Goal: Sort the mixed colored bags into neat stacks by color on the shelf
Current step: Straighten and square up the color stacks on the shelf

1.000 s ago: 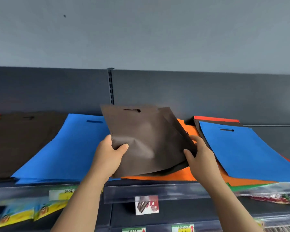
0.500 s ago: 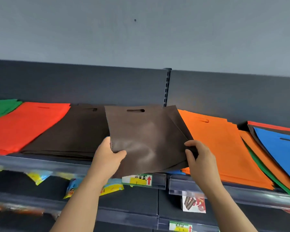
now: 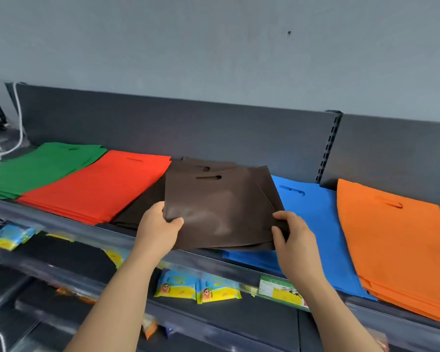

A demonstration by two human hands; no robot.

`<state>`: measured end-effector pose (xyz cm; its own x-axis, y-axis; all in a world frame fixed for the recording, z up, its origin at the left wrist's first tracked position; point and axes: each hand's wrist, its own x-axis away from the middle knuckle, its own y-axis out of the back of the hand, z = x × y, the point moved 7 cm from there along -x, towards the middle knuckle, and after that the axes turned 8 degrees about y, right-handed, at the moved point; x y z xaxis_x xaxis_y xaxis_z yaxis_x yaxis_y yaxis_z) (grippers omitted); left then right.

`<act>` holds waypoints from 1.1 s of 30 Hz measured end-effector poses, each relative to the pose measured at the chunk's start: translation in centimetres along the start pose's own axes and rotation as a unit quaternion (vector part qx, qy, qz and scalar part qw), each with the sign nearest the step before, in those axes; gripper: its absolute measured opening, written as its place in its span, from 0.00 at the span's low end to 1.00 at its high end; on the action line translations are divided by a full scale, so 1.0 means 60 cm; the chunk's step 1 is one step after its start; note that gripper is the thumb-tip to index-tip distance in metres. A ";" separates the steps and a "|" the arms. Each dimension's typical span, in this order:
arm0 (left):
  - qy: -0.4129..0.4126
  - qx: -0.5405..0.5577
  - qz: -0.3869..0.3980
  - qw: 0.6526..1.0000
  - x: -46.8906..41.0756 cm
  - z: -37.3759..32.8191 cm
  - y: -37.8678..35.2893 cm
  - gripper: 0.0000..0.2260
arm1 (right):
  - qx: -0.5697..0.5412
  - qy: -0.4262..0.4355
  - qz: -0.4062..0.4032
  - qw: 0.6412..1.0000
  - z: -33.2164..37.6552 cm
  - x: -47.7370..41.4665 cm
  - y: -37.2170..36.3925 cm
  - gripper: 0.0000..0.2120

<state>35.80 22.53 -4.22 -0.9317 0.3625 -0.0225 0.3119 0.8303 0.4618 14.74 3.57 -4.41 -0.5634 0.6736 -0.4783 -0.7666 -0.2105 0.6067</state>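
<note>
both hands, left hand (image 3: 160, 226) and right hand (image 3: 294, 233), pinching flat brown fabric bags (image 3: 221, 209). slide toward 10 o'clock onto brown stack (image 3: 140, 207), square edges, drop flat.

even soft light, blurred lower edges

Left of the brown bags (image 3: 221, 207) lie red bags (image 3: 97, 189), then green bags (image 3: 36, 168); right of them, blue bags (image 3: 313, 224), then orange bags (image 3: 396, 250).
</note>
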 end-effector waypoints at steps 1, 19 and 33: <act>-0.001 -0.004 0.003 1.000 -0.016 0.006 0.011 0.08 | 0.001 -0.006 0.002 1.000 0.010 -0.003 -0.016 0.13; -0.042 -0.282 0.080 0.955 -0.236 0.065 0.048 0.22 | 0.327 -0.049 0.118 0.936 0.108 -0.025 -0.171 0.20; -0.245 -0.211 0.083 0.943 -0.124 -0.036 -0.018 0.17 | 0.264 -0.072 0.036 0.961 0.086 -0.018 -0.088 0.21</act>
<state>41.99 18.01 -2.67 -0.6465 0.7106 -0.2776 0.2479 0.5398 0.8045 21.00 7.63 -3.80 -0.5314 0.7703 -0.3525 -0.4425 0.1024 0.8909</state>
